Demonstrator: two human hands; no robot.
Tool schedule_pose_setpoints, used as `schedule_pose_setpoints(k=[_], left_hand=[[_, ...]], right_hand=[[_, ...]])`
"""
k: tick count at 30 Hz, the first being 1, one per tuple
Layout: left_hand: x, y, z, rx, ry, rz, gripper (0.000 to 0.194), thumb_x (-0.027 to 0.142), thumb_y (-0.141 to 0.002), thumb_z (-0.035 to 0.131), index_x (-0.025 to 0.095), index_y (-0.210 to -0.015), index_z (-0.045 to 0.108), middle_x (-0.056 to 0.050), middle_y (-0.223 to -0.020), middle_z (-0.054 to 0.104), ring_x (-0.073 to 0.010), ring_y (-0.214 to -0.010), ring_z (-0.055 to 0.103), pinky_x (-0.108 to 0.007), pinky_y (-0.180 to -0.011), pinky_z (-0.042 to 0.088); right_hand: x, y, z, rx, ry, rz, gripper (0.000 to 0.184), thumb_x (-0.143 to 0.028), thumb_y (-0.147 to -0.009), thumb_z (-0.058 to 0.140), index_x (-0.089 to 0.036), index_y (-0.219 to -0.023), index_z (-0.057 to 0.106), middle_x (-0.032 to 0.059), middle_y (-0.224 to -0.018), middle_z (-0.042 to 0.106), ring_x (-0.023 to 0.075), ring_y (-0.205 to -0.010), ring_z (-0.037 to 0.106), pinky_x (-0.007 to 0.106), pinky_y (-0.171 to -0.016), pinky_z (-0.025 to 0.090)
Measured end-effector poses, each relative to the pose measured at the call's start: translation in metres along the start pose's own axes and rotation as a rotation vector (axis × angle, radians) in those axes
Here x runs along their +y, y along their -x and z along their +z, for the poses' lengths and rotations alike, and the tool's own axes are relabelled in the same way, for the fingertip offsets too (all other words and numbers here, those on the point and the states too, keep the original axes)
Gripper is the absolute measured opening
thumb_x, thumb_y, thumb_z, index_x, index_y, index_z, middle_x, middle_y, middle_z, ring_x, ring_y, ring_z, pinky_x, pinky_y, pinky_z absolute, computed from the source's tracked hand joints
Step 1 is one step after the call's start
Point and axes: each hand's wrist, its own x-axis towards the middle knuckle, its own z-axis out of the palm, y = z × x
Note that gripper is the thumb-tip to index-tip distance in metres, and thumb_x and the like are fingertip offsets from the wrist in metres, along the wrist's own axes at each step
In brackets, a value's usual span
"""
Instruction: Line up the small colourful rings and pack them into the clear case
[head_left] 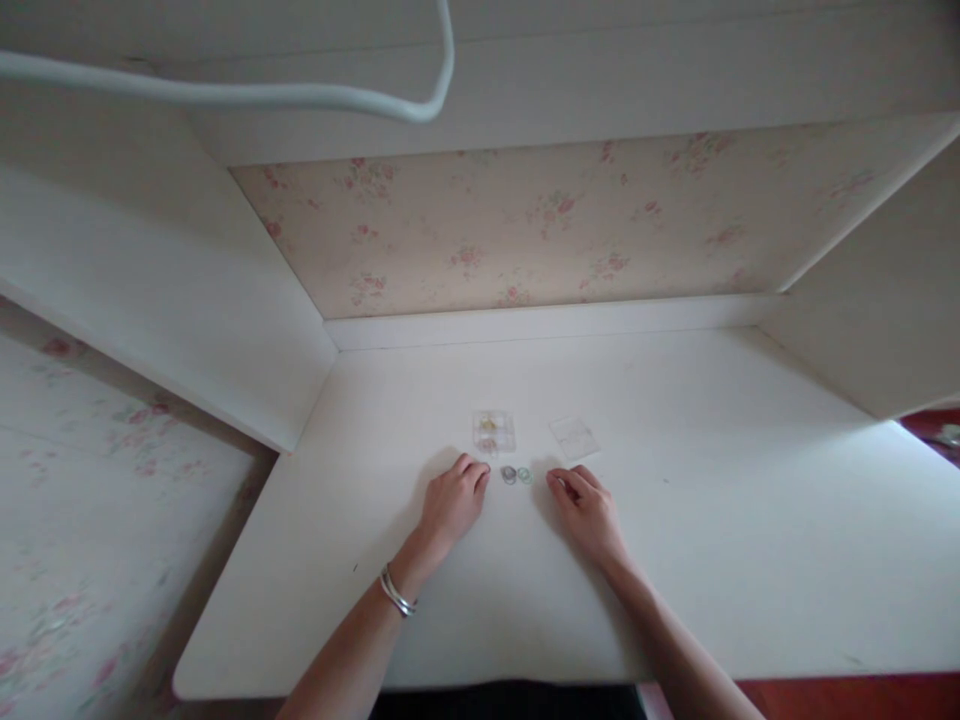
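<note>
So the two coils sat side by side on the desk, between the left hand and the right hand. The box was just behind them, slightly left, with stuff in it. The flat panel lay right of that, behind the right hand.

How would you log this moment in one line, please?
left hand: beside grey loops | right hand: beside green loops | clear case: on table

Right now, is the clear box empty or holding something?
The clear box is holding something: yellowish contents show inside. Whether it is full, I cannot tell.
</note>
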Motion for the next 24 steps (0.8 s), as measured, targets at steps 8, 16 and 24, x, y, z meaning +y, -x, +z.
schedule_pose_setpoints(k=[8,16,24], left_hand=[[0.001,0.001,0.005,0.004,0.003,-0.006,0.022,0.025,-0.094,0.037,0.024,-0.092,0.059,-0.002,-0.093,0.060,-0.0134,-0.078,0.060,-0.022,-0.061,0.042],[0.001,-0.009,-0.003,0.118,0.238,-0.018,0.022,0.028,-0.094,0.039,0.020,-0.090,0.059,-0.003,-0.091,0.059,-0.0128,-0.081,0.058,-0.023,-0.074,0.045],[-0.002,-0.049,-0.002,0.173,0.208,0.014,0.019,0.026,-0.090,0.045,0.019,-0.089,0.063,-0.004,-0.090,0.060,-0.0129,-0.079,0.059,-0.024,-0.073,0.046]], right_hand=[[0.002,-0.001,0.000,0.002,-0.023,0.005,0.033,-0.041,-0.089,0.043,-0.019,-0.087,0.068,0.0038,-0.076,0.059,0.0121,-0.061,0.053,0.024,-0.058,0.041],[0.003,-0.001,-0.002,0.001,-0.034,0.001,0.034,-0.041,-0.089,0.042,-0.019,-0.088,0.068,0.0036,-0.076,0.058,0.0118,-0.061,0.052,0.023,-0.057,0.040],[0.003,0.000,-0.003,0.011,-0.043,0.015,0.034,-0.040,-0.090,0.041,-0.019,-0.087,0.068,0.0038,-0.077,0.059,0.0111,-0.059,0.052,0.023,-0.056,0.040]])
